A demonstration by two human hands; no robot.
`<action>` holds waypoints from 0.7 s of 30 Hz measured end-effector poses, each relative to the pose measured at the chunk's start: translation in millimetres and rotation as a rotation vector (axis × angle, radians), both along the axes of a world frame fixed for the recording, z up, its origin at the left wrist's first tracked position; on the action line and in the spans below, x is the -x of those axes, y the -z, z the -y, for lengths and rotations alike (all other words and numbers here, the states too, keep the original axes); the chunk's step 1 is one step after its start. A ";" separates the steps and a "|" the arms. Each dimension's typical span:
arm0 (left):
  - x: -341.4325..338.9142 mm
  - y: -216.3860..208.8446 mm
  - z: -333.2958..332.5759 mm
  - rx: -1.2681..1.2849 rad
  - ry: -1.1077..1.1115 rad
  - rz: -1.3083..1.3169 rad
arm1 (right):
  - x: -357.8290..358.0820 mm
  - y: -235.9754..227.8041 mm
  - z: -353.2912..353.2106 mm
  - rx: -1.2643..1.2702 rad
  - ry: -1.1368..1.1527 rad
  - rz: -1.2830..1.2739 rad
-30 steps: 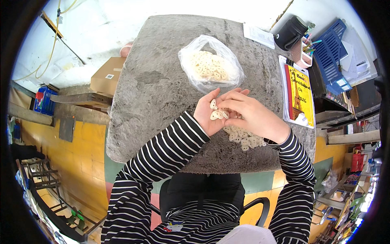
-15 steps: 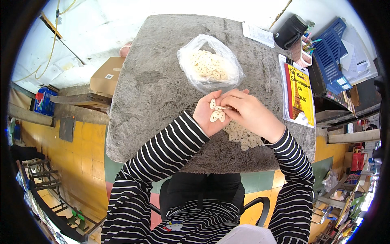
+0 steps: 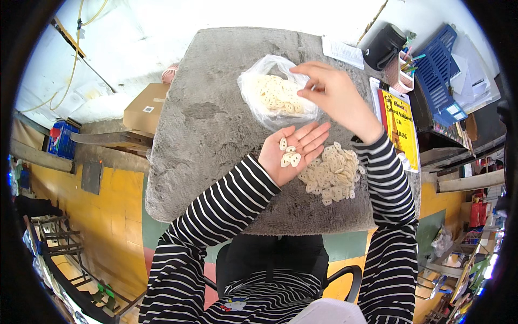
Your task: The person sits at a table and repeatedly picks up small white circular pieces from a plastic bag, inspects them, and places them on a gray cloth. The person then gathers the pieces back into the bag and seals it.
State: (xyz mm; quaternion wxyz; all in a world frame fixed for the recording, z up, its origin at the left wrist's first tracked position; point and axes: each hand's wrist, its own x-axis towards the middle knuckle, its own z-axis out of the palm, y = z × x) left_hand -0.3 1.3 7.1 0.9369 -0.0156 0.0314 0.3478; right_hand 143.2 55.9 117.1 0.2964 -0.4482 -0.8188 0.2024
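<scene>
My left hand [image 3: 294,151] lies palm up over the table, fingers stretched out flat. On its palm rest several small, flat, cream teardrop-shaped pieces with holes [image 3: 290,157]. Above the right side of a clear plastic bag [image 3: 253,110], my right hand [image 3: 329,89] hovers with thumb and fingers apart; I see nothing between them. The bag's mouth gapes, and a heap of the same cream pieces [image 3: 275,93] fills it. To the right of my left hand, a loose pile of these pieces [image 3: 332,175] sits on the grey plush table cover [image 3: 199,129].
At the right edge lie a yellow-and-red booklet in a clear sleeve [image 3: 399,124] and a white paper sheet [image 3: 343,52]. Behind them stand a black container [image 3: 384,46], a pink pen basket [image 3: 399,75] and a blue rack [image 3: 434,70]. A cardboard box [image 3: 144,110] is left of the table.
My right hand has left the left palm and moved up and away to the bag. My left fingers have opened out flat, and the loose pile now shows fully.
</scene>
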 end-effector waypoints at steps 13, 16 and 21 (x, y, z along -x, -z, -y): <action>-2.9 11.2 6.6 -0.006 -0.032 -0.181 | -7.0 36.1 68.2 0.226 -0.228 0.156; 2.9 25.2 -0.1 -0.094 0.127 0.368 | -12.0 33.6 69.0 0.279 -0.179 0.066; -0.1 28.8 -3.9 -0.076 0.068 0.221 | -16.4 24.4 71.8 0.328 -0.134 -0.073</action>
